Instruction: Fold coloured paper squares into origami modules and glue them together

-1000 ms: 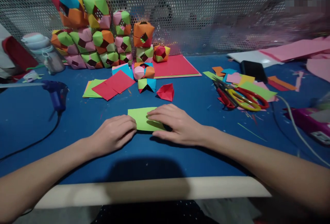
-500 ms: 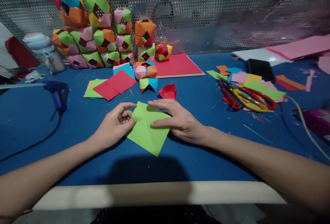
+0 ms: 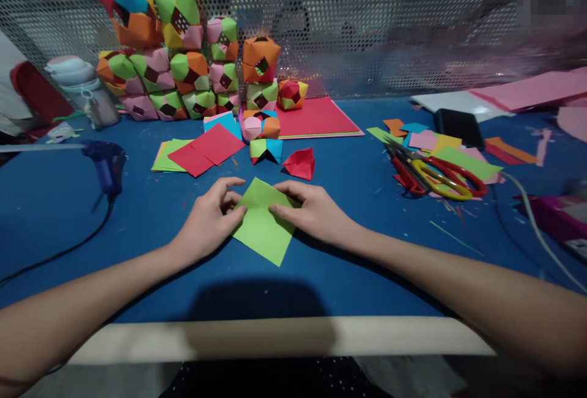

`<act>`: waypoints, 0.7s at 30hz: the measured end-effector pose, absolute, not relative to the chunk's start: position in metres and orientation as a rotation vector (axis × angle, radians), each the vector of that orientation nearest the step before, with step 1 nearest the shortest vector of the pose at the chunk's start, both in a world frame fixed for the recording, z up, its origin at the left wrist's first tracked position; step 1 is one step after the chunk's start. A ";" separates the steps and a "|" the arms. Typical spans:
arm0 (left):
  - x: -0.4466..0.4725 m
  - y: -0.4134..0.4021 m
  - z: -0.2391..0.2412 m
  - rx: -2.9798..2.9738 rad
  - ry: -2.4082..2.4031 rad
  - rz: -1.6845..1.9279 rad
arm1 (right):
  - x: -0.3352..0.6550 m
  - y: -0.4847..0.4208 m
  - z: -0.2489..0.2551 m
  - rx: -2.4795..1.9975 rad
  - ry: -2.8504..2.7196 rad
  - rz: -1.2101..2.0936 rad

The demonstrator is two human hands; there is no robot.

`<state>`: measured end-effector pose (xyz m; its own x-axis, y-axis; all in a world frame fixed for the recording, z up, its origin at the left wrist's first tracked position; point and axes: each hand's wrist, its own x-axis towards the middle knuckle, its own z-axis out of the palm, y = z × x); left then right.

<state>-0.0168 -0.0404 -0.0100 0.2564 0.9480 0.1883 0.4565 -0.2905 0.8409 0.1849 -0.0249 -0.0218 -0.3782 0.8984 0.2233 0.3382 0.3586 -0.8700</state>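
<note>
Head view: green paper [image 3: 266, 236], folded to a rectangle a second ago, now lies opened out, corner toward wearer, on blue table [image 3: 137, 233], so it looks between folds. Right hand [image 3: 321, 217] pinches its right side, thumb on top; left hand [image 3: 208, 221] has thumb at left corner, can't tell if clamped. Red folded piece [image 3: 301, 164] sits just beyond.
</note>
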 end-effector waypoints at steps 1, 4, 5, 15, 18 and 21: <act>-0.017 -0.039 -0.010 1.786 1.274 0.979 | 0.185 -0.024 -0.023 -1.068 -1.872 0.979; -0.018 -0.033 -0.010 1.504 1.256 1.109 | 0.186 -0.022 -0.024 -1.077 -1.817 0.970; -0.018 -0.032 -0.010 1.435 1.246 1.142 | 0.187 -0.021 -0.024 -1.080 -1.792 0.974; -0.015 -0.032 -0.009 1.563 1.161 1.059 | 0.202 -0.009 -0.013 -0.994 -1.930 1.155; -0.016 -0.031 -0.011 1.589 1.207 1.073 | 0.201 -0.009 -0.016 -1.033 -1.766 1.096; -0.019 -0.030 -0.014 1.597 1.258 1.132 | 0.199 -0.010 -0.020 -1.059 -1.706 1.127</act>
